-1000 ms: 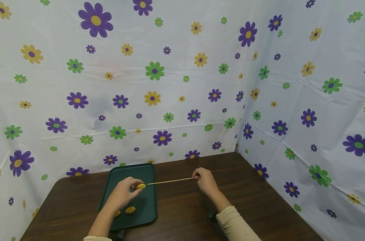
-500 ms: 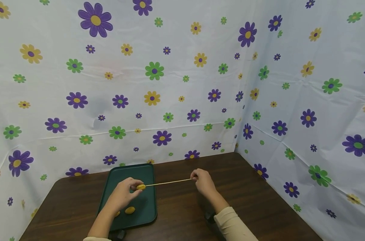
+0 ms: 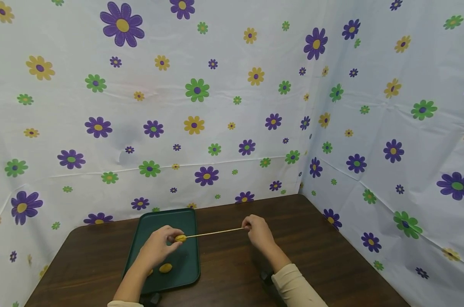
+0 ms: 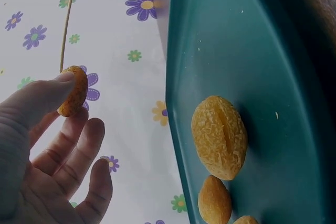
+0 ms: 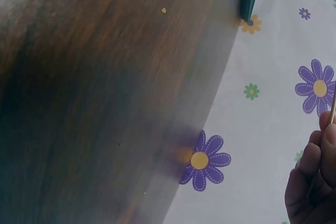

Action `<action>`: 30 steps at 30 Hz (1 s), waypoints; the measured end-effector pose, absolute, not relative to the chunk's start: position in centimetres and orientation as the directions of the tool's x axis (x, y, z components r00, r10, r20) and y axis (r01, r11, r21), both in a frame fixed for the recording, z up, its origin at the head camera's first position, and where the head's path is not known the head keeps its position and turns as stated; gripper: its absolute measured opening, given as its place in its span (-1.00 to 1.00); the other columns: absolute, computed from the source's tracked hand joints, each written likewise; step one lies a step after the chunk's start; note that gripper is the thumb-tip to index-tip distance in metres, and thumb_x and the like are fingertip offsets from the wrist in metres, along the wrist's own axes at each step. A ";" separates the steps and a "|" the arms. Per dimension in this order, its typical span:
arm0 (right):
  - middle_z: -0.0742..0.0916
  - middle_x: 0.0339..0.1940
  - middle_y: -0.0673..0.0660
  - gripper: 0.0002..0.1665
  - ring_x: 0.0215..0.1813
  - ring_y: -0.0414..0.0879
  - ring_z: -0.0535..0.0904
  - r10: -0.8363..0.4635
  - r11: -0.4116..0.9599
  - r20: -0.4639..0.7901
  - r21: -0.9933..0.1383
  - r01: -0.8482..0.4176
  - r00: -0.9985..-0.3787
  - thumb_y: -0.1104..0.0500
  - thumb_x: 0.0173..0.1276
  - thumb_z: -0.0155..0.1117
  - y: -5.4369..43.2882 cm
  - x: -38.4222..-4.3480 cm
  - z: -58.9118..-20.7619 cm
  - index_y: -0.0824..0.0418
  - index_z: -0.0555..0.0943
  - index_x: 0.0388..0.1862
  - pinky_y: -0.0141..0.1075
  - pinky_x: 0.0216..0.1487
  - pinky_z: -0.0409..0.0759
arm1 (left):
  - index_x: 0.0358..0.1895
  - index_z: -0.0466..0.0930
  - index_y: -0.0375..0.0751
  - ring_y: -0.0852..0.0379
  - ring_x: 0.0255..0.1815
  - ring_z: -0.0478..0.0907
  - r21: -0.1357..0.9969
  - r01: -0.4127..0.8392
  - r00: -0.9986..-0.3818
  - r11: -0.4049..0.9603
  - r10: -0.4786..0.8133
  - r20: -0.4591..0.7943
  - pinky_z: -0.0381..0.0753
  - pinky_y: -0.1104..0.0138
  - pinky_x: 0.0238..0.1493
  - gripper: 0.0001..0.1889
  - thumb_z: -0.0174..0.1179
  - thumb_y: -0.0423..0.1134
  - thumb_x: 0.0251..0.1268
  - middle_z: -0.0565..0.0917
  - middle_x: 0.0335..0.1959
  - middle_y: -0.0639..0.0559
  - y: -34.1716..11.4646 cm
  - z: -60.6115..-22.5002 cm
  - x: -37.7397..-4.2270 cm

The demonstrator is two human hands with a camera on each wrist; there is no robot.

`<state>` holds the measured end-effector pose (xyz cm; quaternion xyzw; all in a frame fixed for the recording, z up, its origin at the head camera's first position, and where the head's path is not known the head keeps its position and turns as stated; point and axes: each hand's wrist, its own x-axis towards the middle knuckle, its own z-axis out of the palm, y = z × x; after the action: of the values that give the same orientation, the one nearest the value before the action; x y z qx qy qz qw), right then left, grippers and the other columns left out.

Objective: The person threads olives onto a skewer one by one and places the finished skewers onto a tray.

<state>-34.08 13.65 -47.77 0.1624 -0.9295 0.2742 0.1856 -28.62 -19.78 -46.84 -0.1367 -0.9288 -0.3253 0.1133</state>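
Above the green tray, my left hand (image 3: 157,245) pinches a small oval golden-brown piece (image 4: 76,90) between thumb and forefinger; its other fingers are loosely bent in the left wrist view. A thin wooden skewer (image 3: 216,232) runs from that piece across to my right hand (image 3: 259,230), which pinches its far end. In the head view the skewer's left tip meets the piece's right end; how deep it goes is hidden. On the tray lie more such pieces: a large wrinkled one (image 4: 219,137) with a slit and a smaller smooth one (image 4: 214,200) beside it.
The green tray (image 3: 191,277) with its raised rim lies on the left of a dark brown wooden table (image 3: 232,268). A white flower-printed cloth (image 3: 224,106) hangs behind the table and along its right side. Small crumbs (image 5: 163,10) dot the tabletop.
My right hand has moved slightly left, and the skewer's tip, apart from the held piece a second ago, now meets it. My left hand has stayed nearly in place.
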 end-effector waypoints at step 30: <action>0.63 -0.40 -0.05 -0.76 -0.38 -0.16 0.50 -0.166 0.812 0.425 -0.453 -0.368 -0.890 0.50 0.24 0.35 12.7 -33.6 -47.6 0.16 0.66 -0.40 -0.26 -0.39 0.51 | -0.09 0.79 -0.07 0.24 -0.31 0.47 0.581 0.372 -0.923 0.724 0.220 0.317 0.51 0.34 -0.26 -0.80 0.43 -0.35 0.23 0.53 -0.32 0.23 -19.1 -46.9 -29.0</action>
<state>-33.65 12.71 -47.60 0.1430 -0.9335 0.2711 0.1861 -28.98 -19.08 -46.90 -0.1605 -0.9215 -0.3349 0.1136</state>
